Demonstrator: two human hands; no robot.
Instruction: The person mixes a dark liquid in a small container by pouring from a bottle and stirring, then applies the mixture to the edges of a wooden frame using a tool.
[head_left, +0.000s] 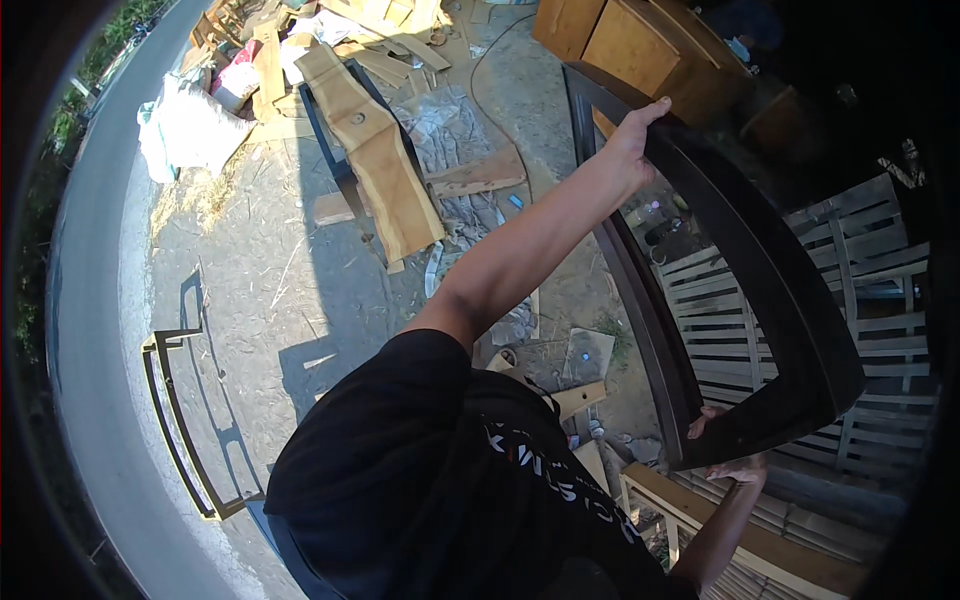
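Both my hands hold a large dark brown frame [815, 310] with wide rails and an open middle, tilted up at my right. My left hand [632, 145] grips its far end, the fingers closed over the rail. At its near lower corner my right hand [735, 468] is wrapped round the bottom rail, with a digit showing inside the opening and the rest beneath, partly hidden. Behind the opening, a slatted wooden rack [715, 310] shows through. Whether the frame is wood or metal, I cannot tell.
A wavy-edged wooden slab [385, 165] lies on dark supports ahead. Wooden cabinets [640, 50] stand beyond the frame. A bamboo-slatted bench [810, 570] is at the lower right. To the left are a black metal frame [180, 430], white sacks [195, 125] and a road [95, 290].
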